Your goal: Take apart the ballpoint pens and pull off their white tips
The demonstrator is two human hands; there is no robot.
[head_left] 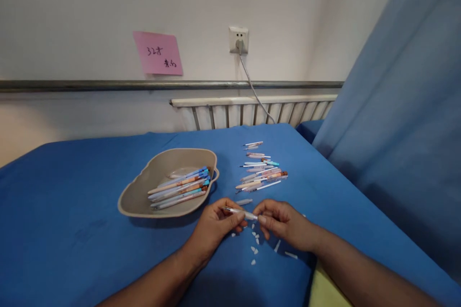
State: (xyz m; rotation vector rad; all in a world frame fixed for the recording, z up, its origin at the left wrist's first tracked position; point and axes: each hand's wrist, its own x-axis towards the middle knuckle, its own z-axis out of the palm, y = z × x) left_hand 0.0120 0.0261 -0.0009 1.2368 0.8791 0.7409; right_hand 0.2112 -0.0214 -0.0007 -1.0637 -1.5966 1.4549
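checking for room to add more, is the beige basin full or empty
Partly filled: pens lie bunched in the beige basin, with bare surface showing beside and behind them.

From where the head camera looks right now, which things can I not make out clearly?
In the head view:
- held pen: its end at the right hand seems hidden by the fingertips.
- pens in the basin: some partly covered by others lying over them.
- white bits on the blue cloth: too small to identify.
- yellow-green object: cut off by the bottom edge, partly behind the right forearm.
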